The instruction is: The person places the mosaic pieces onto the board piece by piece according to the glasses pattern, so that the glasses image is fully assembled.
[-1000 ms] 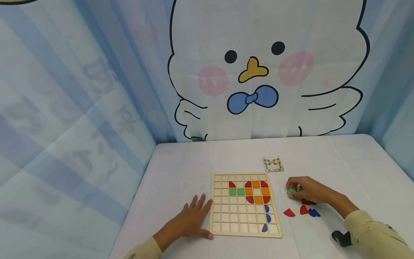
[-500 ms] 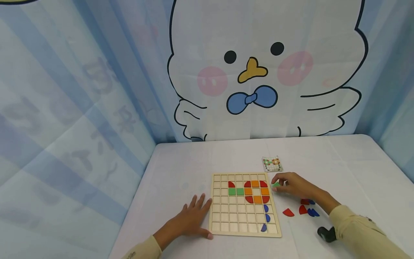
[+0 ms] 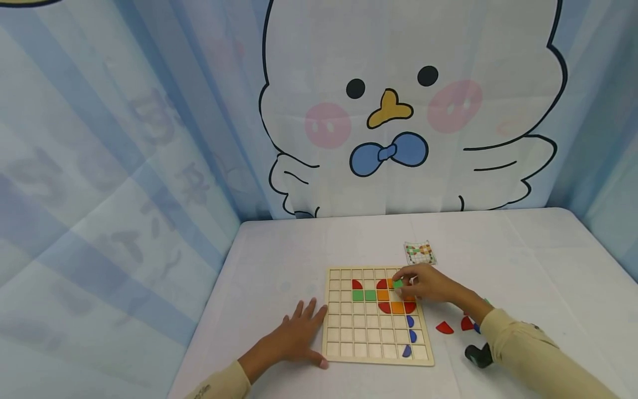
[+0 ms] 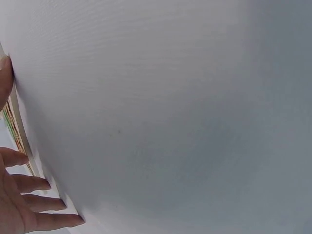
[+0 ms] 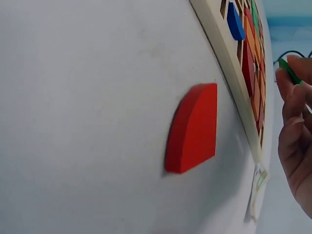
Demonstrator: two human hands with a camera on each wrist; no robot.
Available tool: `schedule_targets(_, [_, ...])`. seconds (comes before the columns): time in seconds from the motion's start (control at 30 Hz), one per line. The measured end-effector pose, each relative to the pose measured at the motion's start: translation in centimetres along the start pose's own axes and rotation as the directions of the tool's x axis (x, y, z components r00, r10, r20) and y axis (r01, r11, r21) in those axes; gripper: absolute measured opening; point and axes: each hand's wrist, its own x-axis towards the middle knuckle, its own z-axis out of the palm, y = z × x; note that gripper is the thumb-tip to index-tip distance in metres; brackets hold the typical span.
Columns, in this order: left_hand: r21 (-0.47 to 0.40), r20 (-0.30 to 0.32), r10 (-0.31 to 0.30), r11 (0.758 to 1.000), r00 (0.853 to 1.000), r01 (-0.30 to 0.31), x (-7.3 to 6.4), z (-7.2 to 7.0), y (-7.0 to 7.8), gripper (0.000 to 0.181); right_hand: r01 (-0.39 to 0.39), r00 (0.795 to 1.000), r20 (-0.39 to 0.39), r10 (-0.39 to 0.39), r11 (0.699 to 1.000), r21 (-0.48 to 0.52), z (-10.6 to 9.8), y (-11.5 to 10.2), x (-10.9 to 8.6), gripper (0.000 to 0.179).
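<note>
My right hand (image 3: 426, 281) pinches a green block (image 3: 398, 284) between thumb and fingertips, over the upper right of the wooden grid board (image 3: 366, 335). The right wrist view shows the green block (image 5: 290, 71) edge-on in the fingertips. Set in the board's cells are two green squares (image 3: 370, 295), a red quarter-circle (image 3: 356, 284) above them, and a ring of orange squares (image 3: 397, 307) and red quarter-circles, partly hidden by the hand. Several blue pieces (image 3: 412, 336) lie along the board's right side. Spread fingers of my left hand (image 3: 296, 335) rest at the board's left edge.
A small printed pattern card (image 3: 420, 252) lies behind the board. Right of the board sit loose red pieces (image 3: 444, 328), with other pieces partly hidden under the right forearm. A black object (image 3: 478, 355) sits at the right wrist. Printed curtains stand behind and left of the table.
My right hand has carried the green block leftward from the loose pieces to over the board. My left hand stays in place.
</note>
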Motion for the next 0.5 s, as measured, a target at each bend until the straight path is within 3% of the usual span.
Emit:
schedule_targets(0.23, [-0.009,-0.006,-0.005,1.000,1.000,0.005,0.0,0.0,-0.1,0.121,0.077,0.997,0.000,-0.077,0.997,0.003,1.0,-1.0,1.6,0.027])
schedule_targets(0.5, [-0.011,-0.015,0.009,1.000,1.000,-0.010,-0.3,-0.1,0.0,0.120,0.059,0.998,-0.006,-0.059,0.996,0.071,2.2,-2.0,3.0,0.026])
